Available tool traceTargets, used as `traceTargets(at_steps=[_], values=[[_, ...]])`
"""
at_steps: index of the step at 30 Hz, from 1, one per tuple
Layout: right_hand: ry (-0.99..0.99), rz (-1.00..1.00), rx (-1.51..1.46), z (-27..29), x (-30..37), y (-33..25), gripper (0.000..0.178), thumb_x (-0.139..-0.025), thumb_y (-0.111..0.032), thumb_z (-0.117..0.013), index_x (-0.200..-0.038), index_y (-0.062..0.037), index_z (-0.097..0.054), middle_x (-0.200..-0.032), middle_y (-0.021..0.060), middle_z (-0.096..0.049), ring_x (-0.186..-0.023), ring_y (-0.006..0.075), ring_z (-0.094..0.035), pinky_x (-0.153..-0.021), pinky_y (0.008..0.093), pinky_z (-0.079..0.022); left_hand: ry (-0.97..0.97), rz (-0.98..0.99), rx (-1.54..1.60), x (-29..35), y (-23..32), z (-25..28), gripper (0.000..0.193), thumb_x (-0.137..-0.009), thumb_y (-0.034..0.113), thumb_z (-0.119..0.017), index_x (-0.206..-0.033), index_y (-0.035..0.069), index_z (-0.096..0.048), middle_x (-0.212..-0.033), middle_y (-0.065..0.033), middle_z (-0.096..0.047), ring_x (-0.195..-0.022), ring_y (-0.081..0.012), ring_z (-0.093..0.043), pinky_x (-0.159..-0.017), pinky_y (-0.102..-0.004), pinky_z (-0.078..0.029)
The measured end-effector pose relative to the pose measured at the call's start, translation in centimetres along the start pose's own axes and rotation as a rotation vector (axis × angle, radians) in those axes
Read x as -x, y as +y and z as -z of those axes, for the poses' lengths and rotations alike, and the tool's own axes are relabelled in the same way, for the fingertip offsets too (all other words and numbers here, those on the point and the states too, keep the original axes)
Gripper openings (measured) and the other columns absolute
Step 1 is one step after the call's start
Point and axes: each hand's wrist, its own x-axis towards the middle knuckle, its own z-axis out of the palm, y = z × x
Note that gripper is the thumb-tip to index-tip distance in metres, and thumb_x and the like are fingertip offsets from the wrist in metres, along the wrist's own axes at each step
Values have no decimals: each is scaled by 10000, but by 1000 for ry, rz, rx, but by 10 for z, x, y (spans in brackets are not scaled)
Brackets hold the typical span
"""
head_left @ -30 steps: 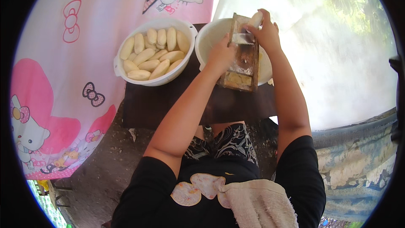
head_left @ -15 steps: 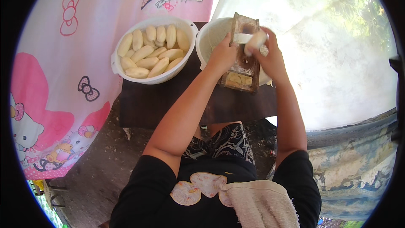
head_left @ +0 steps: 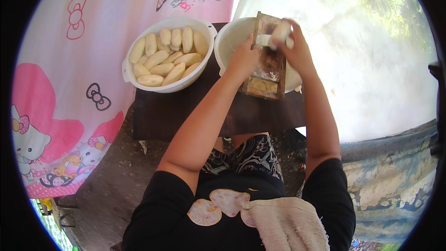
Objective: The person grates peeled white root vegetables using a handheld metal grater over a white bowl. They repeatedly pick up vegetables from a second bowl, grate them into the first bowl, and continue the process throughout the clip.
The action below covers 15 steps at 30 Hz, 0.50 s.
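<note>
A wooden slicer [head_left: 268,70] with a pale metal blade strip lies tilted across a round white basin [head_left: 224,46]. My left hand [head_left: 245,59] is closed round the slicer's left edge, steadying it. In my right hand [head_left: 297,52] is a peeled banana [head_left: 280,32], blurred by motion, held against the slicer's upper part near the blade. The slicer and my hands hide most of the basin's inside. To the left, a white colander [head_left: 188,82] holds several whole peeled bananas [head_left: 158,59].
Both containers stand on a dark table [head_left: 181,116] in front of me. A pink and white printed curtain [head_left: 69,83] hangs at the left, a pale sheet [head_left: 367,83] at the right. A beige towel [head_left: 283,218] lies over my shirt.
My right hand and the banana have slid farther from me along the slicer, from below the blade up over it. My left hand keeps its grip on the slicer's edge.
</note>
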Motion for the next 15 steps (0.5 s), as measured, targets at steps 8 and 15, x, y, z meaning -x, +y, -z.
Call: traceTargets(at_steps=[8, 15], values=[[48, 83, 84, -5, -10, 0, 623, -820, -226, -686, -1365, -110, -408, -1175, 146, -627, -1140, 319, -578, -1135, 490, -182, 0, 8, -4, 0, -2, -2, 568, -955, 266, -451, -1455, 22, -337, -1357, -287, -478, -1267, -400, -465, -1069, -399, -346], [17, 22, 25, 0, -3, -4, 648, -811, -197, -704, -1375, -119, -395, -1210, 123, -625, -1216, 284, -552, -1152, 504, -115, 5, -10, 24, -1, -1, 0, 567, -957, 261, -445, -1456, 16, -333, -1364, -288, -470, -1280, -393, -456, -1074, -392, -340]])
